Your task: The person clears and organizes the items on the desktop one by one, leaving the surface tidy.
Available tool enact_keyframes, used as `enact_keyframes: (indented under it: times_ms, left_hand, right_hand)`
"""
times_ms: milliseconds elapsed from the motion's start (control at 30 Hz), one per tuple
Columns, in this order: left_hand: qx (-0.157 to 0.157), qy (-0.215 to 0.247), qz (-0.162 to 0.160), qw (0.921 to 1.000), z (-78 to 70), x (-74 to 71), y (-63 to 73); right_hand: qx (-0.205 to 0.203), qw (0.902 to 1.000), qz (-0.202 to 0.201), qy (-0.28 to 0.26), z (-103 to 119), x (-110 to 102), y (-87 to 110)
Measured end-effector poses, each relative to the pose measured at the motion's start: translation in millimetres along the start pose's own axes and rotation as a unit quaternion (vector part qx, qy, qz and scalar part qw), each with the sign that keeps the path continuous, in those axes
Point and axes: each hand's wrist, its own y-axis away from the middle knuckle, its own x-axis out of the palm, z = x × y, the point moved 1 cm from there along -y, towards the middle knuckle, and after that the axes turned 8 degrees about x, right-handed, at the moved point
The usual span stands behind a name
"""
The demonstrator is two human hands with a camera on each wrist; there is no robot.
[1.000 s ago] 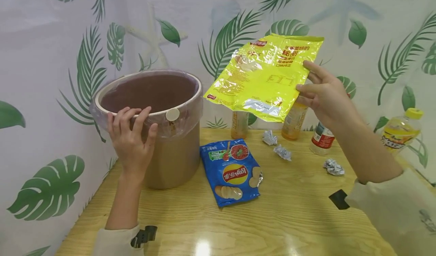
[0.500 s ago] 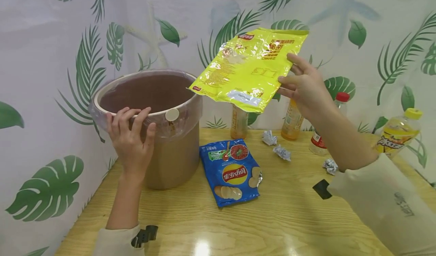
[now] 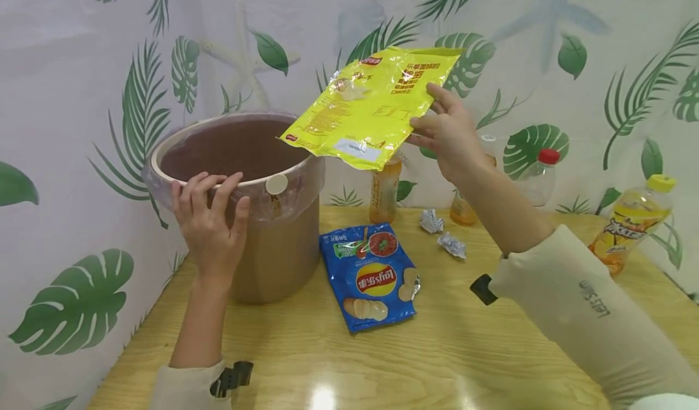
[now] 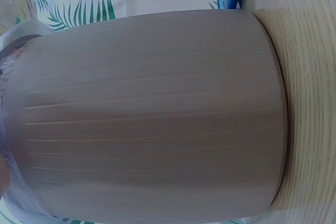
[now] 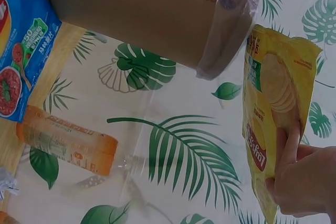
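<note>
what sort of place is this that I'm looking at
Probably a staged indoor tabletop setup, though the wider room is out of view: a leaf-print backdrop hangs behind a wooden table, and a lined bin stands right on the tabletop.

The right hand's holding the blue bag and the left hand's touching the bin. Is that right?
Not quite: the right hand holds the yellow bag, as the head view shows; the blue bag lies on the table. The left hand does touch the bin.

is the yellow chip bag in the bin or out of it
Out. The right hand holds the yellow bag up; in the head view only its left end overlaps the bin.
</note>
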Motion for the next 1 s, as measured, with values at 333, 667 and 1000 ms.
enact_keyframes:
  times_ms: [333, 667, 1000]
  left_hand:
    - [-0.002, -0.003, 0.004, 1.0000, -1.5, -1.7, 1.1]
    - [-0.001, 0.000, 0.002, 1.0000, -2.4, -0.3, -1.7]
    - [-0.001, 0.003, -0.001, 1.0000, -2.1, 1.0, -1.0]
  right_hand:
    - [-0.011, 0.9999, -0.012, 0.002, -10, 32, -19.3]
    - [-0.012, 0.9990, -0.038, -0.019, -13, 55, -31.6]
    - [-0.025, 0.9977, -0.064, -0.005, -27, 74, -42.8]
